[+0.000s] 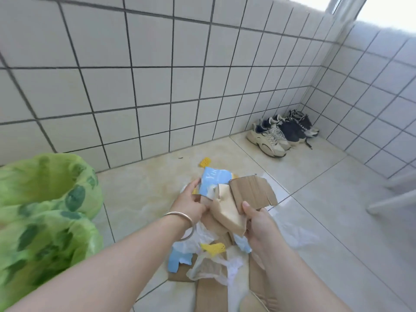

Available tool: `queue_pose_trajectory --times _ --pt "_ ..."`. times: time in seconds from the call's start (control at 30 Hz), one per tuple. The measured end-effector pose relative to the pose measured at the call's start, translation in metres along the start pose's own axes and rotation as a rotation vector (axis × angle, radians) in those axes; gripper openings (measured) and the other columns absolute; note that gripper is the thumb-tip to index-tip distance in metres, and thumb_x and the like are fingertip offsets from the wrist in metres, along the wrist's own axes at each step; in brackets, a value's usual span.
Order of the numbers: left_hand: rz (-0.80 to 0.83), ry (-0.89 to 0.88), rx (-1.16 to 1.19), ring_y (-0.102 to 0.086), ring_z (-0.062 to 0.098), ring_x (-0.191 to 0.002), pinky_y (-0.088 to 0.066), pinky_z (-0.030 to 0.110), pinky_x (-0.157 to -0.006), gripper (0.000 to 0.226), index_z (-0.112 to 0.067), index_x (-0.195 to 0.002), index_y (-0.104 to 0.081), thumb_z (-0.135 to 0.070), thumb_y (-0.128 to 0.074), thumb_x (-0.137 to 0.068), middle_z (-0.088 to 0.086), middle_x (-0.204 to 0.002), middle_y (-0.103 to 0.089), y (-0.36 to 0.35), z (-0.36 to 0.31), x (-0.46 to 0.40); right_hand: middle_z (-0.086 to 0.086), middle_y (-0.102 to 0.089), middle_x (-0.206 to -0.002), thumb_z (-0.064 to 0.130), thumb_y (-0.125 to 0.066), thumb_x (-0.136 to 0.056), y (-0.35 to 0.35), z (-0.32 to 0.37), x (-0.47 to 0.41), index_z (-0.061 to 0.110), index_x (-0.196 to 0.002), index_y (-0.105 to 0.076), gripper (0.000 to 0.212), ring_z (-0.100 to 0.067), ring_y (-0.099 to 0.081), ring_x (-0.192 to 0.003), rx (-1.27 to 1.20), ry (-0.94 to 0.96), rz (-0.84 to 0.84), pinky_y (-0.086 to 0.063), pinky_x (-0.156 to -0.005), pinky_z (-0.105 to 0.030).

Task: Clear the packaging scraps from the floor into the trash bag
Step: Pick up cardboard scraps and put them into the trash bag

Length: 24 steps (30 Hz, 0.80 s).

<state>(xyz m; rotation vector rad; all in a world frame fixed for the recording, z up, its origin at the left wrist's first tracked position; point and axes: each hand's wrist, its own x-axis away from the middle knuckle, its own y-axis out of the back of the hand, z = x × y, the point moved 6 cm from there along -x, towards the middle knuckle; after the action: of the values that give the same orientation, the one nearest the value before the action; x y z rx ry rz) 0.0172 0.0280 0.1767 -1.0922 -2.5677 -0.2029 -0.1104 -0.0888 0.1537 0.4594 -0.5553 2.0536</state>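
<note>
From the head camera, looking down over both forearms, the person's left hand (191, 202) has its fingers curled round a torn blue-and-white paper scrap (213, 182), thumb on top, with a thin metal bangle (182, 218) round that wrist. The right hand (258, 219) pinches a piece of brown corrugated cardboard (252, 192), thumb pressed on its near face and the other fingers hidden beneath it. Between the two hands sits a tan, crumpled cardboard piece (227, 208), touching both the blue scrap and the brown piece; which hand carries it I cannot tell. All of this is lifted above the floor tiles (326, 199). Under the hands more scraps lie in a heap: clear plastic film (211, 266), a yellow mesh bit (215, 248), a second blue paper piece (177, 263) and a flat sheet of cardboard (209, 296) running to the bottom edge. Another yellow mesh bit (205, 162) lies alone on the floor nearer the tiled wall (157, 86). The green trash bag (45, 210) stands open at the left, well apart from the held scraps, blurred. In the far corner several sneakers (279, 134) are lined up against the wall
</note>
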Motion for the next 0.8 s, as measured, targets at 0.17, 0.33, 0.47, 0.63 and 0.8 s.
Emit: queue_pose_trajectory --times 0.17,0.33,0.47,0.63,0.8 --pt "-0.104 0.091 0.183 -0.058 0.023 -0.075 -0.051 0.032 -0.068 0.026 -0.031 -0.100 -0.056 -0.009 -0.054 -0.085 0.005 -0.088 -0.063 0.057 -0.034 0.064 -0.016 -0.065 -0.115 0.013 -0.061 -0.089 -0.056 0.005 0.049 0.011 -0.102 -0.057 0.014 -0.035 -0.064 -0.101 0.104 0.071 0.022 -0.052 -0.089 -0.055" --pt "-0.313 0.125 0.211 -0.063 0.023 -0.074 -0.055 0.034 -0.072 0.025 -0.013 -0.089 -0.067 -0.035 -0.056 -0.091 0.006 -0.082 -0.068 0.153 -0.031 0.124 -0.013 -0.059 -0.109 0.015 -0.061 -0.090 -0.145 -0.016 0.101 0.016 -0.088 -0.051 0.010 -0.032 -0.058 -0.104 0.226 0.099 0.193 -0.050 -0.090 -0.047" --pt "-0.454 0.116 0.069 -0.067 0.029 -0.087 -0.056 0.045 -0.084 0.040 -0.010 -0.100 -0.066 -0.046 -0.050 -0.090 0.012 -0.097 -0.071 0.225 -0.010 0.157 -0.009 -0.060 -0.101 0.012 -0.059 -0.091 -0.204 -0.055 0.130 0.014 -0.092 -0.053 0.006 -0.026 -0.056 -0.093 0.261 0.114 0.274 -0.045 -0.076 -0.038" --pt "-0.484 0.161 -0.014 -0.064 0.035 -0.098 -0.055 0.046 -0.087 0.029 -0.013 -0.103 -0.060 -0.036 -0.044 -0.096 0.018 -0.107 -0.066 0.284 0.037 0.181 -0.012 -0.061 -0.112 0.009 -0.057 -0.091 -0.257 -0.114 0.148 0.006 -0.118 -0.053 0.027 -0.028 -0.058 -0.102 0.336 0.072 0.318 -0.046 -0.089 -0.043" --pt "-0.476 0.206 0.000 -0.057 0.023 -0.089 -0.051 0.028 -0.069 0.023 -0.011 -0.116 -0.049 -0.012 -0.051 -0.094 0.007 -0.099 -0.057 0.327 0.086 0.177 -0.006 -0.058 -0.115 -0.001 -0.055 -0.089 -0.285 -0.166 0.138 0.013 -0.123 -0.049 0.037 -0.025 -0.055 -0.105 0.432 0.019 0.376 -0.044 -0.097 -0.043"
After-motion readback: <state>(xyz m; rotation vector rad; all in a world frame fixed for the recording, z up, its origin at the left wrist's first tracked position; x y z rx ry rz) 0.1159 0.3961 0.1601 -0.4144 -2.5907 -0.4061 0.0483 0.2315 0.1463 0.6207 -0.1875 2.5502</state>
